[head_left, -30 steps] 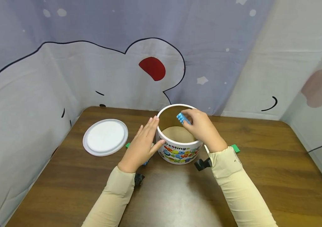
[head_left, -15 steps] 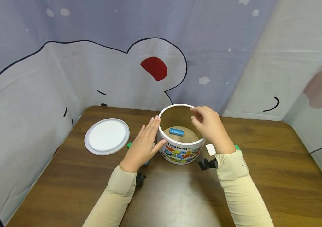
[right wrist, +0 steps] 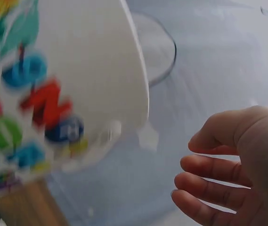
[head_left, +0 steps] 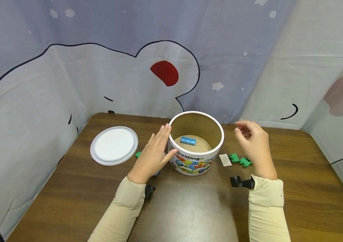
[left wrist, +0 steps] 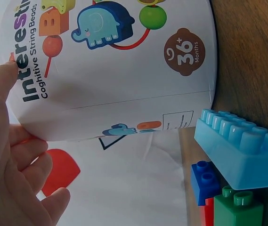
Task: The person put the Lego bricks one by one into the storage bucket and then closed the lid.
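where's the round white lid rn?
In the head view, the round white lid lies on the table toward its far-left corner, left of the bucket and the left hand.

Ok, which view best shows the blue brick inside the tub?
The head view: it looks into the tub and shows the whole blue brick. Both wrist views show the tub's printed outside, none of that brick.
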`<state>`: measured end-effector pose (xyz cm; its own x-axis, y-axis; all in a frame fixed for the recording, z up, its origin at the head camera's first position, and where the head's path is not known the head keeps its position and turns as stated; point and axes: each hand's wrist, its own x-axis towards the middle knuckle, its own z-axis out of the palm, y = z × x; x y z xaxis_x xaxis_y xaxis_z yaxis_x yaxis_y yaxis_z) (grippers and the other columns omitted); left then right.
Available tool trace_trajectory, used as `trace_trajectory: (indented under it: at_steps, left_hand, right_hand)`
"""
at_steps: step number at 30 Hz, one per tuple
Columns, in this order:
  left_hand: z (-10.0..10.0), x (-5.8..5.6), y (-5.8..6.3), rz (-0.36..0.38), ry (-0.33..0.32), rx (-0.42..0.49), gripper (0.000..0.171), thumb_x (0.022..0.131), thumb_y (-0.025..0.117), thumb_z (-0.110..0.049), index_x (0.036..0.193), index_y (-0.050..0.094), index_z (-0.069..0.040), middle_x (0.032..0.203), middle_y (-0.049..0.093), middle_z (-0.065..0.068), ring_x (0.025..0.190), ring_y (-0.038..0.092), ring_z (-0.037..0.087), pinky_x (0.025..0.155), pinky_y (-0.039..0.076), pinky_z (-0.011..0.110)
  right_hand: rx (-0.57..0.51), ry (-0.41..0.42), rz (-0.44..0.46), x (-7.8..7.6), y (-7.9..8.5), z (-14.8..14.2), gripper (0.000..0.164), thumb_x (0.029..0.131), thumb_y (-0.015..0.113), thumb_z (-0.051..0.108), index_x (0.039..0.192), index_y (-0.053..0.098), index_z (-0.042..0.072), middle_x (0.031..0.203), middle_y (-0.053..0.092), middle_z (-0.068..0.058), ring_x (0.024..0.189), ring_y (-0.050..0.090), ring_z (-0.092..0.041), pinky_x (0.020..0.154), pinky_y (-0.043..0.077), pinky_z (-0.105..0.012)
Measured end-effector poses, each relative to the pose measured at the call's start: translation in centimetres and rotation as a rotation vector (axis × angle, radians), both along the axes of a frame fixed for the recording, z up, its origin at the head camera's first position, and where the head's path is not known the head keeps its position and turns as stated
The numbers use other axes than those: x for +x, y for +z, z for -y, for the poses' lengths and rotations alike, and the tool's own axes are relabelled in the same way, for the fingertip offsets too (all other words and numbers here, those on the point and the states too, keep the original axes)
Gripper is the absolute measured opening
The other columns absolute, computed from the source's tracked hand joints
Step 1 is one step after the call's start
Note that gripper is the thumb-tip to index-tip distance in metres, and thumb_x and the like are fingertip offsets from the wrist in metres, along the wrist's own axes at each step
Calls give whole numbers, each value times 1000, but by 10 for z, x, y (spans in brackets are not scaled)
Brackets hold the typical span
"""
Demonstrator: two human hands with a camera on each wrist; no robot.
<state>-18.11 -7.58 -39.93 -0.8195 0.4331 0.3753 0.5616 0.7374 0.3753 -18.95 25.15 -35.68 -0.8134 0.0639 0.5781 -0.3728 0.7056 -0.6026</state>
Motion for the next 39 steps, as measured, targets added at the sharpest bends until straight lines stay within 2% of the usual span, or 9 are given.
trace_trajectory:
  at_steps: [4, 8, 10, 12, 16, 22, 29, 39]
  left_hand:
    - [0, 0, 0, 7, -3, 4, 78, 104, 55, -44, 162, 19, -5, 168, 19, 9, 155, 16, 25, 122, 19, 53]
    - [0, 0, 0, 4, -2, 5, 78, 104, 55, -43, 162, 19, -5, 168, 19, 10, 154, 17, 26, 122, 19, 53]
    - [-1, 0, 0, 3, -2, 5, 78, 104, 55, -43, 162, 19, -4, 167, 20, 11, 155, 17, 25, 122, 20, 53]
    - [-1, 0, 0, 2, -5, 8, 78, 104, 55, -43, 162, 19, -4, 167, 20, 11, 154, 17, 25, 122, 20, 53]
    - [-2, 0, 1, 3, -7, 7, 78, 104, 55, -43, 161, 19, -4, 167, 20, 11, 154, 16, 25, 122, 20, 53]
    - [0, 1, 1, 3, -1, 0, 78, 104, 55, -44, 162, 19, -4, 168, 18, 9, 155, 14, 23, 121, 21, 54]
    - [-1, 0, 0, 8, -12, -1, 77, 105, 54, -44, 161, 20, -4, 167, 20, 11, 155, 14, 23, 121, 22, 55]
    - [1, 0, 0, 6, -3, -3, 79, 104, 55, -44, 162, 18, -4, 168, 17, 10, 155, 13, 23, 121, 21, 53]
  right_hand:
    - [13, -85, 66, 3, -13, -19, 18, 95, 62, 3, 107, 72, -4, 95, 69, -17, 80, 53, 4, 72, 43, -6]
    - [41, -116, 166, 3, -24, -36, 21, 96, 62, 7, 110, 70, -5, 98, 69, -20, 84, 62, -17, 71, 41, -5]
    - [65, -122, 223, 3, -29, -44, 23, 97, 62, 9, 111, 70, -6, 99, 69, -22, 87, 65, -28, 71, 42, -9]
    - [90, -126, 274, 2, -34, -51, 24, 97, 62, 11, 112, 69, -6, 99, 69, -23, 89, 66, -34, 72, 46, -18]
    - [125, -126, 368, 0, -45, -61, 25, 96, 63, 11, 112, 69, -7, 98, 71, -23, 89, 66, -36, 75, 50, -38]
    - [128, -106, 504, -2, -57, -69, 30, 97, 63, 13, 115, 66, -10, 101, 70, -25, 93, 66, -40, 80, 53, -51]
    - [134, -87, 646, 2, -65, -80, 33, 97, 64, 13, 116, 63, -15, 108, 67, -31, 97, 63, -46, 82, 51, -55]
    - [131, -80, 710, 2, -65, -82, 30, 97, 65, 11, 114, 65, -13, 110, 67, -32, 101, 62, -46, 85, 50, -57]
